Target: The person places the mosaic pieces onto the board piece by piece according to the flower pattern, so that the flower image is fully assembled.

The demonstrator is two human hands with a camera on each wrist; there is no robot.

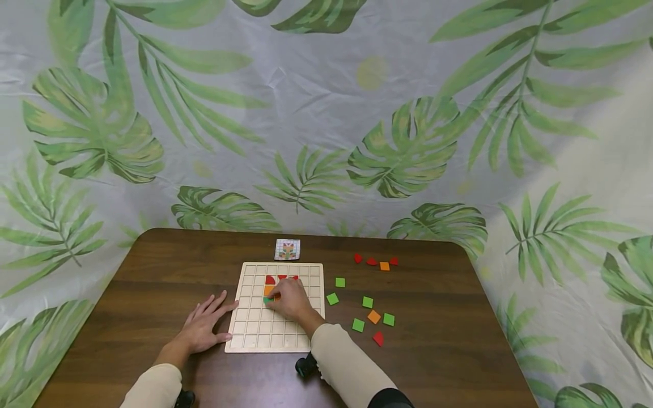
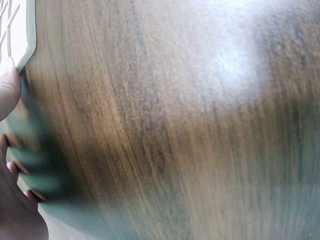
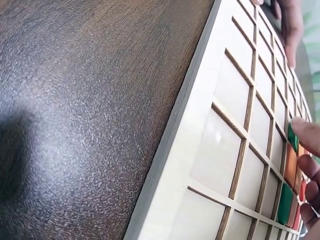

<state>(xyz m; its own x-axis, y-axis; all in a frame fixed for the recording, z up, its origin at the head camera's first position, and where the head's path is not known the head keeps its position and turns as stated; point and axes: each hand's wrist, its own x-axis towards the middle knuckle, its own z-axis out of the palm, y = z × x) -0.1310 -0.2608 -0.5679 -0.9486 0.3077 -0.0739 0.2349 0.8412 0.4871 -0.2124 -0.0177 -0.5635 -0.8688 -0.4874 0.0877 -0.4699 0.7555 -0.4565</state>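
Observation:
A pale wooden grid board lies on the table. On its upper middle cells sit red pieces and an orange square. My right hand is over the board, pinching a small green piece at a cell below the orange square; its exact shape is partly hidden by the fingers. A second green piece lies in the grid nearby. My left hand rests spread on the table, index fingertip and thumb touching the board's left edge.
A small pattern card lies behind the board. To the right are scattered several green squares, an orange square and a red piece. Further back, more red pieces flank another orange square. A leaf-print cloth hangs behind.

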